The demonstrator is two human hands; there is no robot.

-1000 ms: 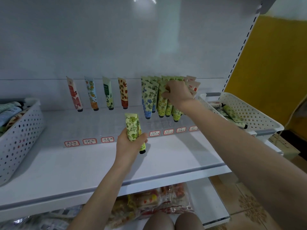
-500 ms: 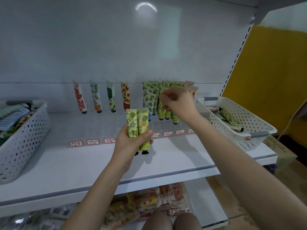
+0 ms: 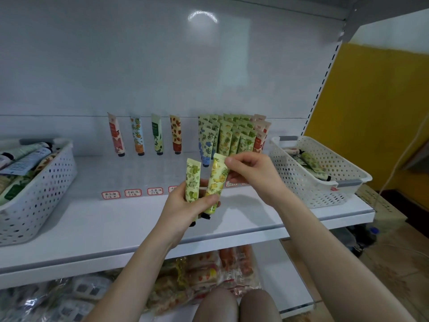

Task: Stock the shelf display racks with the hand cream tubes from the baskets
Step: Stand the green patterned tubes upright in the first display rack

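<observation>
– Progress so far?
– Partly done. At centre right of the frame the rack rows (image 3: 232, 135) are packed with tubes. Left of them four single tubes (image 3: 136, 135) stand alone, one per lane, so those lanes look nearly bare.
– And the baskets?
– The left basket (image 3: 46, 189), at the left edge, is heaped with tubes. The right basket (image 3: 301, 182), at the right edge, shows only a few. I'd judge much of the stock is left.
– What's in hand?
– At centre, above the shelf (image 3: 92, 224), the left hand (image 3: 185, 205) grips two tubes upright, a green tube (image 3: 192, 180) and a yellow tube (image 3: 216, 182), caps down. The right hand (image 3: 253, 175) pinches the yellow tube's top edge between thumb and fingers, likely to lift it out for the rack. Neither tube is in the rack yet.
</observation>
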